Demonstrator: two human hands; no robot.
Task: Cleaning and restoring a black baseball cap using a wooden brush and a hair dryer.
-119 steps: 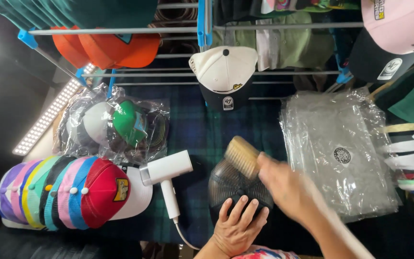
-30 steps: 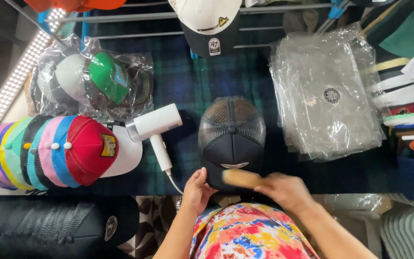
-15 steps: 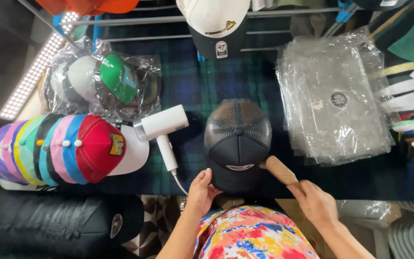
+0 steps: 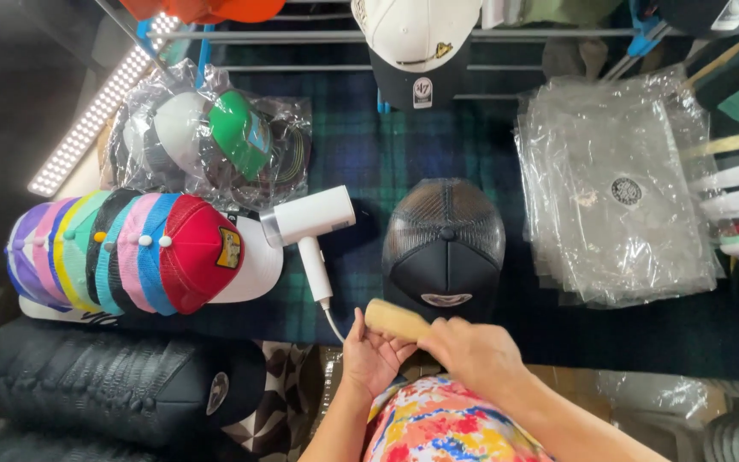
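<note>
- Head view showed, far left of the black mesh-backed trucker cap (image 4: 443,252), a strip of white lights (image 4: 96,111) running at a slant.
- Below the strip and well left of the black cap lay a row of nested caps in purple, yellow, pink, blue and red (image 4: 121,252); above that row sat a clear bag of caps with a green one showing (image 4: 215,145).
- Just left of the black cap lay a white handheld dryer with its cord (image 4: 310,227), untouched.
- Just below the cap's brim, the left hand (image 4: 371,355) was open, palm up, its fingers cupped against the near end of the pale wooden brush (image 4: 397,320).
- The black cap sat crown up on the dark green plaid cloth (image 4: 361,154), free of both hands. By the look of it the brushing was paused or finished; bagging had not begun.
- Right of the left hand, the right hand (image 4: 470,352) was closed around the brush's other end, so both hands met at the brush, clear of the cap.
- Half a second earlier the left hand touched the cap's brim and the brush angled at the cap's right edge; now the brush had come off the cap and lay across the left palm.
- Right of the cap lay a stack of clear plastic bags (image 4: 622,197), undisturbed.
</note>
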